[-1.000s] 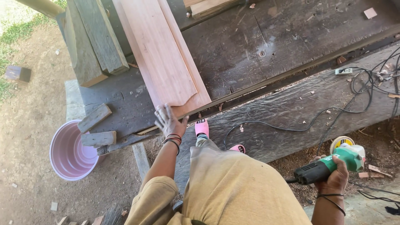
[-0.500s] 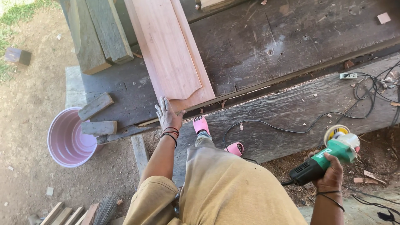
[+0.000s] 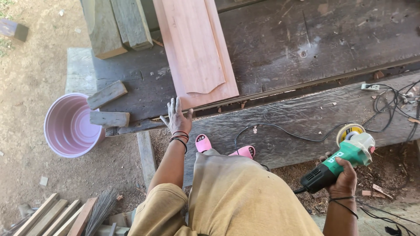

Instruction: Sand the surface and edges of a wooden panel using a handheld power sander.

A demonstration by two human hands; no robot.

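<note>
The left hand (image 3: pixel 176 117) lies flat with fingers spread, holding nothing, its fingertips on the near end of the pale reddish board (image 3: pixel 196 48) at the front edge of the dark workbench (image 3: pixel 306 39). The right hand (image 3: pixel 343 183) is wrapped tight around the green and black angle grinder (image 3: pixel 339 161), held low, well apart from the bench, its sanding disc facing up. A pink bucket (image 3: pixel 70 126) stands below the bench's left corner.

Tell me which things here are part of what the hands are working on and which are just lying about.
In hand:
- left hand on the near end of the reddish board
- right hand gripping the green angle grinder
- grinder's black cord

Lying about:
- pink bucket
- grey wood blocks
- weathered beams
- power strip
- broom
</note>
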